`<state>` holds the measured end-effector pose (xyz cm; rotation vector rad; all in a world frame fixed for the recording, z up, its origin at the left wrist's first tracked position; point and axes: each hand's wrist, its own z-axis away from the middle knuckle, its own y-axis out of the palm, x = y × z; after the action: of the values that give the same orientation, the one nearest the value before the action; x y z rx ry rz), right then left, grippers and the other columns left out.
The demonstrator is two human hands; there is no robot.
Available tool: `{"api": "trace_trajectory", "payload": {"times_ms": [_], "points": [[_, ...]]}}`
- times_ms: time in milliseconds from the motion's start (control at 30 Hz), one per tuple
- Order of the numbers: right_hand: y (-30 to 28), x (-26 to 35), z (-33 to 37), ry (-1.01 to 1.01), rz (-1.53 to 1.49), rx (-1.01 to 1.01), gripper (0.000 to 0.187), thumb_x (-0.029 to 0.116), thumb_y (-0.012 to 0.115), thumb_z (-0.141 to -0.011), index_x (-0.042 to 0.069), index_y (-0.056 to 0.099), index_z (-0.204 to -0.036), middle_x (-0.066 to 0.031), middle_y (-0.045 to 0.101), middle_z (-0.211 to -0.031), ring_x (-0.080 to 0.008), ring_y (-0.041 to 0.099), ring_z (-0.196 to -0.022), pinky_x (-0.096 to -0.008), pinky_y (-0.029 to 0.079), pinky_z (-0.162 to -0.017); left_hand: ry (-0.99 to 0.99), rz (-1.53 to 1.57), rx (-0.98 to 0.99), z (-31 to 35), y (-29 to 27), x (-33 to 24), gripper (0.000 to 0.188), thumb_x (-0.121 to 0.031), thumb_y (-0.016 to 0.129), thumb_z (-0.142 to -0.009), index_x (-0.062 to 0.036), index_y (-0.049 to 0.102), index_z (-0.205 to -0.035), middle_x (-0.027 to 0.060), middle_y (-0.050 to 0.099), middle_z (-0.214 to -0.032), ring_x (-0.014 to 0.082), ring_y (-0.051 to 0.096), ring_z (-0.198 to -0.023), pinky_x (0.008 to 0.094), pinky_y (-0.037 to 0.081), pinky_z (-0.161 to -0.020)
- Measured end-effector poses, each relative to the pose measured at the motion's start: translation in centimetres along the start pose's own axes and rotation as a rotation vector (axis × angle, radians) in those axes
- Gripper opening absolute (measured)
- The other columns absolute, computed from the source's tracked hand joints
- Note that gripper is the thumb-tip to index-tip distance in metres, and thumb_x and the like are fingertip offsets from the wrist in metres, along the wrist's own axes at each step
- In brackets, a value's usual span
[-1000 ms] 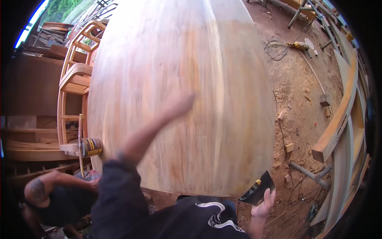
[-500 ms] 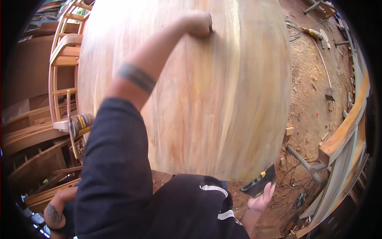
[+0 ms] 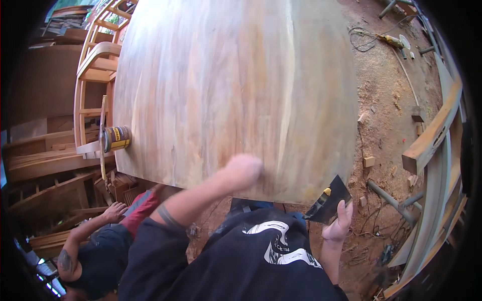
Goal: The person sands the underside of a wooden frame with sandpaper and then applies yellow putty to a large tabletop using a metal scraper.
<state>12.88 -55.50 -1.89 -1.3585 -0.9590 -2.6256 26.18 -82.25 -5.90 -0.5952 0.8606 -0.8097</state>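
Note:
A broad wooden tabletop (image 3: 216, 100) with streaked pale and reddish boards lies in front of me. My left hand (image 3: 243, 170), blurred by motion, is closed low over its near part; whatever the fingers hold is hidden. Beside the near right corner, my right hand (image 3: 339, 223) grips a thin black plate (image 3: 335, 198), tilted, with a dab of yellow paste on it. The thumb and fingers hold the plate by its lower right side. A can (image 3: 118, 138) with a yellow and brown label is at the tabletop's left edge.
Wooden chair frames (image 3: 95, 75) stand along the left. At lower left sits another person (image 3: 98, 256) with an arm forward. Sawdust covers the ground (image 3: 384, 95) at right, with a yellow power tool (image 3: 390, 41) and cable. Long timber beams (image 3: 434, 125) lean at far right.
My left hand has swept from the far part of the tabletop back toward me. The right hand still holds the black plate, and more of the other person shows at lower left.

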Motion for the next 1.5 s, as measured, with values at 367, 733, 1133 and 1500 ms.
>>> {"api": "trace_trajectory", "payload": {"times_ms": [367, 733, 1133, 1500], "points": [[-3.9, -2.2, 5.2, -0.037, 0.034, -0.245, 0.033, 0.014, 0.052, -0.093, -0.001, 0.046, -0.122, -0.0128, 0.058, -0.115, -0.0226, 0.059, -0.102, -0.0369, 0.048, -0.090, -0.074, -0.198, -0.016, -10.0, -11.5, 4.7, 0.028, -0.015, 0.060, -0.083, -0.0094, 0.069, -0.109, 0.0146, 0.067, -0.105, 0.0313, 0.062, -0.098, 0.0385, 0.050, -0.083], [-5.9, -2.7, 7.5, -0.034, 0.020, -0.307, 0.033, 0.017, 0.053, -0.093, 0.000, 0.047, -0.121, -0.0118, 0.059, -0.112, -0.0217, 0.060, -0.099, -0.0362, 0.049, -0.088, 0.075, -0.345, -0.789, -5.9, 0.0, 1.4, 0.044, 0.006, 0.050, -0.075, -0.0013, 0.058, -0.117, 0.0186, 0.059, -0.111, 0.0325, 0.059, -0.099, 0.0406, 0.049, -0.086], [-5.8, -2.8, 8.2, -0.045, 0.039, -0.295, 0.031, 0.016, 0.052, -0.094, 0.000, 0.047, -0.120, -0.0119, 0.059, -0.112, -0.0213, 0.061, -0.098, -0.0354, 0.051, -0.086, -0.182, -0.179, -0.328, -14.0, -14.2, 7.2, 0.027, -0.014, 0.059, -0.075, -0.0129, 0.072, -0.099, 0.0126, 0.067, -0.103, 0.0303, 0.063, -0.099, 0.0385, 0.051, -0.083], [-7.4, -3.0, 8.0, -0.040, -0.129, -0.163, 0.032, 0.015, 0.053, -0.094, 0.001, 0.046, -0.122, -0.0118, 0.059, -0.114, -0.0226, 0.061, -0.100, -0.0369, 0.050, -0.088, 0.023, -0.199, -0.463, 6.5, 10.2, -5.8, 0.039, -0.003, 0.058, -0.073, -0.0044, 0.064, -0.111, 0.0211, 0.059, -0.108, 0.0379, 0.058, -0.096, 0.0447, 0.048, -0.083]]}}
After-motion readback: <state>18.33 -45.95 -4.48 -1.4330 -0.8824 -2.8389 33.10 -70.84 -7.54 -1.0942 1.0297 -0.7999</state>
